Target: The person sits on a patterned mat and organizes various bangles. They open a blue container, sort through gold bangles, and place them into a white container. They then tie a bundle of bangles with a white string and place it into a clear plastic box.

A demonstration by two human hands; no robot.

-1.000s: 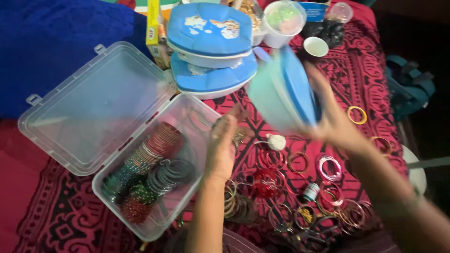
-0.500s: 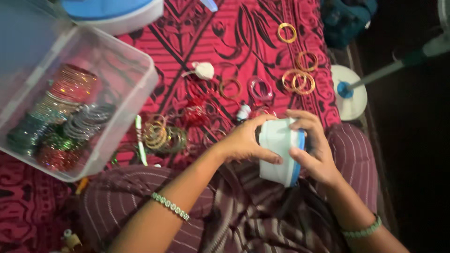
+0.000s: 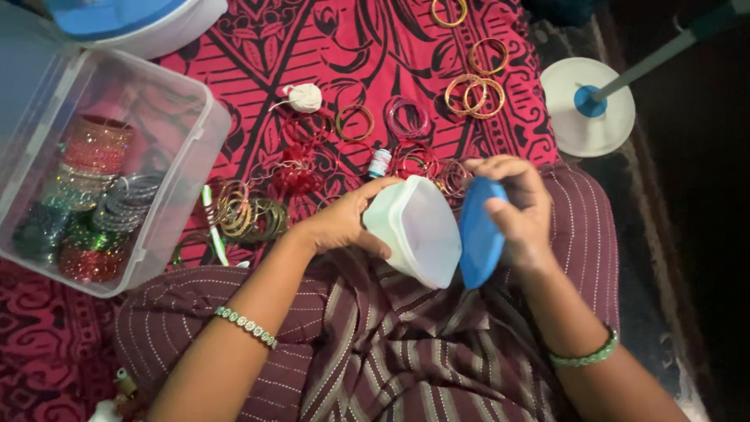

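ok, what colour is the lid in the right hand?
Blue; the lid is in the right hand, seen clearly in the head view.

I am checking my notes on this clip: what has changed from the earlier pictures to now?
The blue lid has come off the pale container: the right hand now holds the lid apart, while the left hand still grips the container over the lap. The bangles on the red cloth stayed put.

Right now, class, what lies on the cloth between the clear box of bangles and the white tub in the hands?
In the head view, a pile of gold bangles and a white-and-green pen lie between the clear box and the white tub.
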